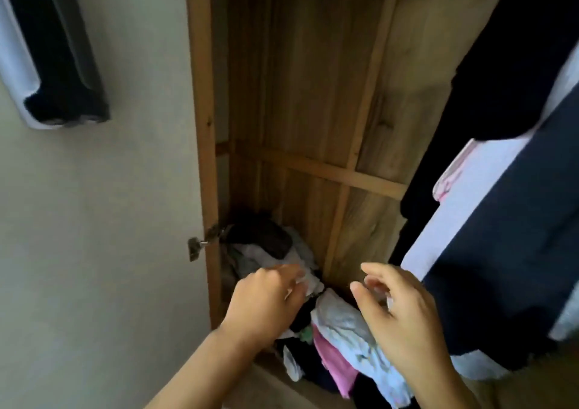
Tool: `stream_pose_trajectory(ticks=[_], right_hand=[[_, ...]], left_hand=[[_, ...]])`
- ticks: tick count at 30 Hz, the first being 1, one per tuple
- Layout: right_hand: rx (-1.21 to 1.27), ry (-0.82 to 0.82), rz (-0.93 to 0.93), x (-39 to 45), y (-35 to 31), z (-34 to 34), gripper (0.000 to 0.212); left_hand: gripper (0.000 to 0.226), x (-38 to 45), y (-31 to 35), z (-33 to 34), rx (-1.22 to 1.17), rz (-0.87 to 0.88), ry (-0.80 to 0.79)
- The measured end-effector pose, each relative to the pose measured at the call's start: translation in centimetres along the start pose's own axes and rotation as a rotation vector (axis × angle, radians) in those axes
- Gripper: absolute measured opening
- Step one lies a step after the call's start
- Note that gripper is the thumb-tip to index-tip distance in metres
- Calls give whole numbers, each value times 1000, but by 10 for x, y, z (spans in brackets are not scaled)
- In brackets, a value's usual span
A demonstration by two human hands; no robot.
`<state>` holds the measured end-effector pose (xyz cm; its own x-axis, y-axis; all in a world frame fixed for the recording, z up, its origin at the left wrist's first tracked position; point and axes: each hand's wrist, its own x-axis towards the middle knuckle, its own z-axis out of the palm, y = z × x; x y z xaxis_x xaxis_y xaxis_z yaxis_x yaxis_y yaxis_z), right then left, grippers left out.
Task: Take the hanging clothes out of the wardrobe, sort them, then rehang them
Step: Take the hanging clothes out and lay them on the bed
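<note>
Hanging clothes (513,208) hung at the wardrobe's (313,95) right, soft and light; best taken at the hanger, out of view. Left hand (266,302) and right hand (404,317) hovered loosely curled, holding nothing, over the crumpled pile (338,339).

Both hands (329,308) hover over crumpled clothes (344,339) in wardrobe (313,95).

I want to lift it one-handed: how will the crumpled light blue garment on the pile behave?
The light blue garment looks thin and rumpled, so probably floppy and light. It drapes over the pink garment, which may drag along.
</note>
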<state>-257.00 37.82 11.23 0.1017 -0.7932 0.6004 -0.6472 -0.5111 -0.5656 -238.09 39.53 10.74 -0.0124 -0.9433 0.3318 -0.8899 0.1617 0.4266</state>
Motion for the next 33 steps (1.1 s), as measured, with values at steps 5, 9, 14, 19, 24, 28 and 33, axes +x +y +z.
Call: stream_pose_trajectory(ticks=[5, 9, 14, 19, 24, 28, 33], right_hand=[[-81, 293, 85, 69, 12, -19, 25], [-112, 434, 173, 124, 18, -36, 23], [-160, 565, 128, 180, 10, -66, 23], [-190, 699, 39, 223, -19, -99, 21], [-273, 814, -104, 262, -47, -134, 21], [-421, 843, -161, 310, -58, -167, 25], [-705, 801, -93, 360, -58, -201, 36]], left_hand=[[38, 105, 26, 7, -93, 180, 39], [31, 178, 51, 5, -156, 322, 69], [28, 254, 85, -12, -257, 496, 116], [25, 305, 126, -45, -367, 614, 256], [26, 337, 163, -79, -462, 708, 326], [26, 361, 187, -102, -480, 720, 378], [28, 388, 212, -119, -429, 699, 405]])
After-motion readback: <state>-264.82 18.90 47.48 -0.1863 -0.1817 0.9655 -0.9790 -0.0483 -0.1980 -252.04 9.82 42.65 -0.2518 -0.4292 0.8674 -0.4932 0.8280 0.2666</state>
